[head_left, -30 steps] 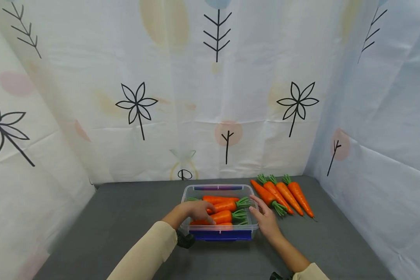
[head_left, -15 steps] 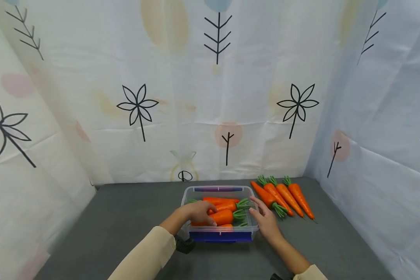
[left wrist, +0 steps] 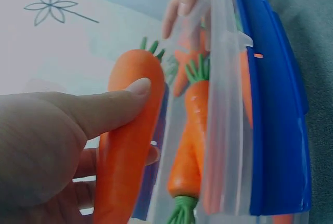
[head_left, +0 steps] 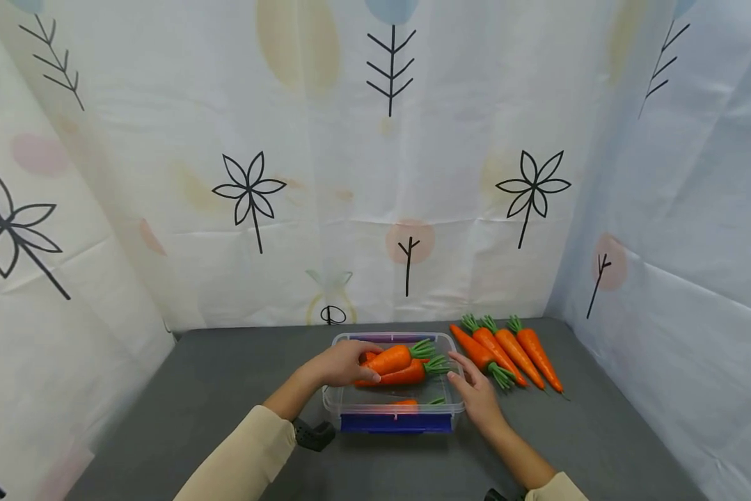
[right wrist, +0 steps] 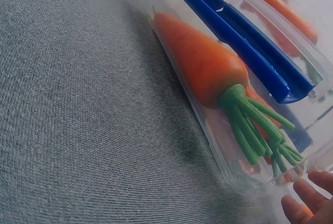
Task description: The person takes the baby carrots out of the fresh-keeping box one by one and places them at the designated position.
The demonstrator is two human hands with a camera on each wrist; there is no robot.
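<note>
My left hand (head_left: 340, 363) grips an orange toy carrot (head_left: 390, 360) with a green top, raised over a clear plastic box (head_left: 344, 395) with blue clips. In the left wrist view, the thumb presses on the carrot (left wrist: 130, 130) and fingers wrap behind it. Other carrots lie in the box; one carrot (head_left: 409, 374) shows just under the held one, and another carrot (right wrist: 208, 65) lies along the near wall in the right wrist view. My right hand (head_left: 480, 400) touches the box's right side, its fingers loosely bent at the rim.
Several loose carrots (head_left: 514, 348) lie together on the grey table (head_left: 243, 390), right of the box. A patterned white curtain (head_left: 325, 209) stands behind the table and along both sides.
My left hand has lifted a carrot from the front part of the box and moved it up and back. The right hand stays at the box's right side.
</note>
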